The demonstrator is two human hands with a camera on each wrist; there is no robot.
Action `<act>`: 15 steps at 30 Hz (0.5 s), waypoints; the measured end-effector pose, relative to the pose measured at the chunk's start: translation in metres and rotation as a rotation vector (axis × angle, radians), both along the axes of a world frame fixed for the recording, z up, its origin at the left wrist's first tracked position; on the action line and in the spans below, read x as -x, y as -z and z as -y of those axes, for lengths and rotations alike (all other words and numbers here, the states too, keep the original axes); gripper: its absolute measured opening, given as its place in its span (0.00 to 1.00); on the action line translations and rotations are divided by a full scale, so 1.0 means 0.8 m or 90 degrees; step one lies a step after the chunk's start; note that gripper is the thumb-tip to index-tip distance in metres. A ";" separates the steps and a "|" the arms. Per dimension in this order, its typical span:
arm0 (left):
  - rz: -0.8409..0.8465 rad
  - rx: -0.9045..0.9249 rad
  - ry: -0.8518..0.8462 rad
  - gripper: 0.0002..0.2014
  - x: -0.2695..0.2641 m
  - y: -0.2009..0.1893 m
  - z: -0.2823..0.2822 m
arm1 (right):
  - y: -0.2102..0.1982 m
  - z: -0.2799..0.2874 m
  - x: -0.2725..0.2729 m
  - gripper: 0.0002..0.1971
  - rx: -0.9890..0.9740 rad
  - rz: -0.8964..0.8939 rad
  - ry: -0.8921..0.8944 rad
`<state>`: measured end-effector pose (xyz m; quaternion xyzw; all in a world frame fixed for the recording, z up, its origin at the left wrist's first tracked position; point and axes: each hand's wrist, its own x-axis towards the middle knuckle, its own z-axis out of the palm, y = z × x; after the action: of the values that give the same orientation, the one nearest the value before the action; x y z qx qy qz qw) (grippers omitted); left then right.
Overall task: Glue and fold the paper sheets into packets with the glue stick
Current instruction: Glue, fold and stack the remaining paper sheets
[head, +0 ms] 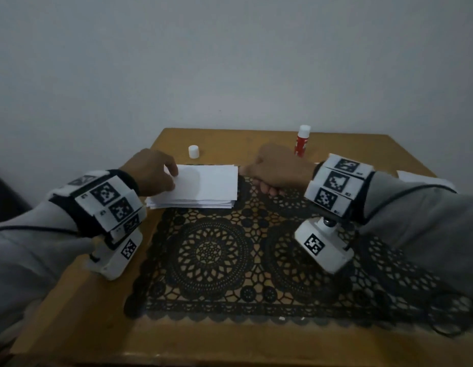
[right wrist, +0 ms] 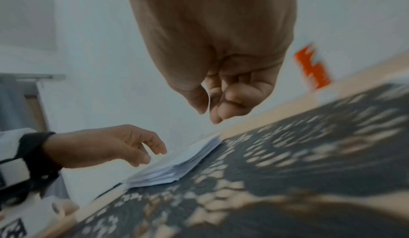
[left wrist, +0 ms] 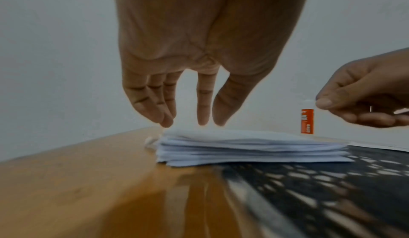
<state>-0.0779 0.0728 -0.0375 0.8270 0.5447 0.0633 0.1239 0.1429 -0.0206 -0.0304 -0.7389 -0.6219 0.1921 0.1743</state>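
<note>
two hands work at the stack of white paper sheets (head: 194, 190) lying at the far left of the black lace mat (head: 256, 250) on the wooden bench (head: 79, 313). left hand (head: 153, 172) rests straight fingertips (left wrist: 202, 119) on the top sheet; right hand (head: 276, 170) pinches its right edge. judgement: lift one sheet only, keeping the stack pinned. red glue stick (head: 301, 141) stands uncapped behind the right hand, white cap (head: 193, 151) well apart; neither obstructs.

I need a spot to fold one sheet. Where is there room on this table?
Free: the mat in front of the paper stack, between the wrists. Crowded: the far edge, with the cap, glue stick and both hands.
</note>
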 end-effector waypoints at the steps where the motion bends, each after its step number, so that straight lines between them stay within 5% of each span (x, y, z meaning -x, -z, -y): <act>1: 0.013 -0.021 0.005 0.12 -0.002 -0.001 0.007 | -0.004 0.013 -0.011 0.21 -0.040 0.022 -0.005; 4: 0.070 -0.065 0.039 0.11 -0.013 -0.010 0.031 | -0.005 0.059 -0.053 0.18 -0.125 0.145 -0.020; 8: 0.088 -0.087 0.168 0.11 -0.055 -0.022 0.066 | 0.001 0.117 -0.115 0.17 -0.079 0.245 0.049; 15: -0.063 -0.013 0.409 0.23 -0.188 -0.022 0.133 | 0.012 0.157 -0.186 0.14 -0.104 0.224 0.151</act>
<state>0.0721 -0.0335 -0.0201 0.9600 0.2603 -0.0141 0.1025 0.2918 -0.1466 -0.0397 -0.8126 -0.5647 -0.0122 0.1439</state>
